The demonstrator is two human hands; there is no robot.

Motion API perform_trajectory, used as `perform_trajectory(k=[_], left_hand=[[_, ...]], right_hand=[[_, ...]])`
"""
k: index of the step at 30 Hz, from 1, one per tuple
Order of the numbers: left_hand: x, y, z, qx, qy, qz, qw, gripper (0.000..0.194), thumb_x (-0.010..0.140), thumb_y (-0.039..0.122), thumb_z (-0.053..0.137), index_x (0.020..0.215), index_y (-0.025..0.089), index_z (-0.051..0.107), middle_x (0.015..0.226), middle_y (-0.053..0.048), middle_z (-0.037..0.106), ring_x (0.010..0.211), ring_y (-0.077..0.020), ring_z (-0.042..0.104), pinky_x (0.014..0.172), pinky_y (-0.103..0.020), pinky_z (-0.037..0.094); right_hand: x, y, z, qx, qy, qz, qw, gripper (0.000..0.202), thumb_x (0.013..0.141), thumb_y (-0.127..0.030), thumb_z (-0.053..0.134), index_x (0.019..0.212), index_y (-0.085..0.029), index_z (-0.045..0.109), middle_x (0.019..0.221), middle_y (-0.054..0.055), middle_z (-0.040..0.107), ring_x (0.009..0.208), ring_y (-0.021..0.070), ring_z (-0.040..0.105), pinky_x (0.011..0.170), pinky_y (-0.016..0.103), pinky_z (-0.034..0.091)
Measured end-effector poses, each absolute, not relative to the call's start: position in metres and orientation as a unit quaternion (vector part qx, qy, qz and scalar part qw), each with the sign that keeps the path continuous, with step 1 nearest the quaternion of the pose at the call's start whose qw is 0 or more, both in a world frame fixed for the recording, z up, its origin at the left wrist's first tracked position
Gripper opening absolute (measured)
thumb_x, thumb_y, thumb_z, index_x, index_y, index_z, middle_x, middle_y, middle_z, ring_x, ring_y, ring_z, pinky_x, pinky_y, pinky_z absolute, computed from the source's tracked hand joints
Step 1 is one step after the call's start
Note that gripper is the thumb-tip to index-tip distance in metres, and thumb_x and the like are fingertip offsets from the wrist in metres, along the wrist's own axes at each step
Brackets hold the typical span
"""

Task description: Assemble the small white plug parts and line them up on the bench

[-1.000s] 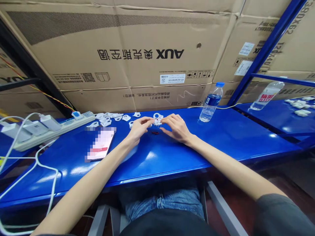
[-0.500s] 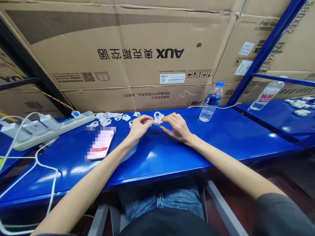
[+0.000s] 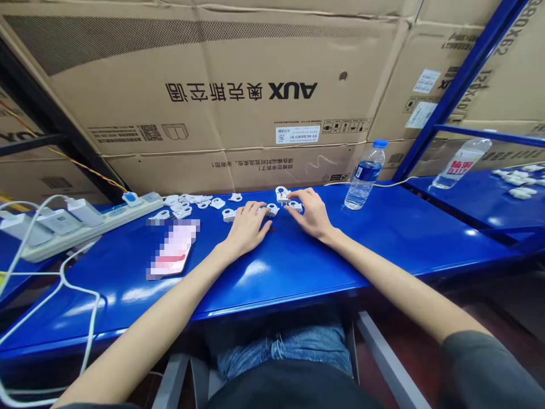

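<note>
"What's the right hand [image 3: 310, 213] got?"

"From my seat, I see its fingers clamped on a white ringed piece [image 3: 281, 195], out over the far part of the blue table [image 3: 276, 278]. They take the right edge, probably so that the ring and the thin prongs below are clear. I can't tell whether the prongs touch the surface."

"And around it?"

"I see a second white piece [image 3: 294, 207] by those fingers; contact is unclear to me."

"The left hand [image 3: 250, 227]?"

"Palm down, fingers slightly apart. I can't tell whether anything is pinched underneath. A small red part [image 3: 272, 229] shows just beside the thumb, partly hidden, and one more white piece [image 3: 271, 209] lies just past the fingers, likely for easy reach."

"What about the rest?"

"A loose cluster [image 3: 183, 211] lies near the power strip [image 3: 117, 217]. I take it that keeps the middle free. The bottle [image 3: 365, 176] stands upright, well to the right."
</note>
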State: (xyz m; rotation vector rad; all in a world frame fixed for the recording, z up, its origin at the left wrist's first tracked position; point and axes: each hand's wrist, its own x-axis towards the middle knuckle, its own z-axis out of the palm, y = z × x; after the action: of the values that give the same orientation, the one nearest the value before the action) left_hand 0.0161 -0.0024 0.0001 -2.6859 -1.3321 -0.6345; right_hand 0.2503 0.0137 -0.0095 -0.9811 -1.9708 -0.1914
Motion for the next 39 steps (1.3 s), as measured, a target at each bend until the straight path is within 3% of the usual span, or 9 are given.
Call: perform_trajectory(k=[4, 7, 12, 21, 29, 39], left_hand=[[0.0169, -0.0030, -0.0058, -0.888, -0.422, -0.182, -0.002, 0.041, 0.105, 0.038, 0.041, 0.136, 0.018, 0.059, 0.154, -0.015, 0.055, 0.149, -0.0334, 0.040, 0.125, -0.062, 0.024], [0.0187, -0.0049, -0.0062, -0.889, -0.425, -0.171, -0.010, 0.043, 0.107, 0.040, 0.039, 0.138, 0.018, 0.058, 0.153, -0.015, 0.057, 0.148, -0.0324, 0.043, 0.127, -0.064, 0.018], [0.0209, -0.0073, -0.0012, -0.891, -0.417, -0.179, 0.007, 0.040, 0.107, 0.038, 0.039, 0.129, 0.018, 0.065, 0.142, -0.015, 0.064, 0.137, -0.0323, 0.052, 0.126, -0.063, 0.021], [0.0208, -0.0094, 0.0013, -0.890, -0.412, -0.195, 0.020, 0.035, 0.106, 0.033, 0.037, 0.120, 0.020, 0.067, 0.134, -0.013, 0.068, 0.129, -0.0302, 0.055, 0.126, -0.061, 0.022], [0.0194, -0.0080, 0.0018, -0.883, -0.423, -0.201, 0.025, 0.032, 0.105, 0.032, 0.038, 0.120, 0.021, 0.065, 0.132, -0.012, 0.068, 0.130, -0.0313, 0.055, 0.126, -0.060, 0.021], [0.0185, -0.0066, 0.0019, -0.879, -0.432, -0.198, 0.038, 0.032, 0.104, 0.030, 0.040, 0.121, 0.019, 0.065, 0.130, -0.014, 0.068, 0.127, -0.0331, 0.055, 0.123, -0.060, 0.027]], right_hand=[[0.2497, 0.0151, -0.0107, -0.390, -0.794, -0.076, 0.460, 0.021, 0.100, -0.035, 0.065, 0.117, -0.021, 0.065, 0.113, 0.008, 0.075, 0.104, 0.0282, 0.065, 0.094, 0.043, 0.050], [0.2488, 0.0148, -0.0108, -0.391, -0.794, -0.072, 0.460, 0.022, 0.101, -0.035, 0.063, 0.118, -0.021, 0.064, 0.113, 0.009, 0.075, 0.104, 0.0279, 0.066, 0.094, 0.043, 0.051], [0.2488, 0.0141, -0.0106, -0.400, -0.792, -0.073, 0.455, 0.025, 0.102, -0.034, 0.062, 0.123, -0.021, 0.064, 0.115, 0.010, 0.074, 0.105, 0.0285, 0.066, 0.095, 0.044, 0.051], [0.2484, 0.0137, -0.0129, -0.400, -0.804, -0.064, 0.435, 0.048, 0.104, -0.028, 0.052, 0.152, -0.026, 0.050, 0.128, 0.012, 0.062, 0.118, 0.0273, 0.063, 0.102, 0.043, 0.055], [0.2488, 0.0153, -0.0150, -0.388, -0.804, -0.067, 0.447, 0.035, 0.105, -0.030, 0.054, 0.139, -0.023, 0.062, 0.127, 0.013, 0.062, 0.118, 0.0263, 0.064, 0.103, 0.042, 0.056], [0.2490, 0.0158, -0.0157, -0.387, -0.800, -0.051, 0.456, 0.038, 0.105, -0.033, 0.053, 0.142, -0.025, 0.060, 0.128, 0.013, 0.061, 0.119, 0.0269, 0.064, 0.103, 0.044, 0.057]])
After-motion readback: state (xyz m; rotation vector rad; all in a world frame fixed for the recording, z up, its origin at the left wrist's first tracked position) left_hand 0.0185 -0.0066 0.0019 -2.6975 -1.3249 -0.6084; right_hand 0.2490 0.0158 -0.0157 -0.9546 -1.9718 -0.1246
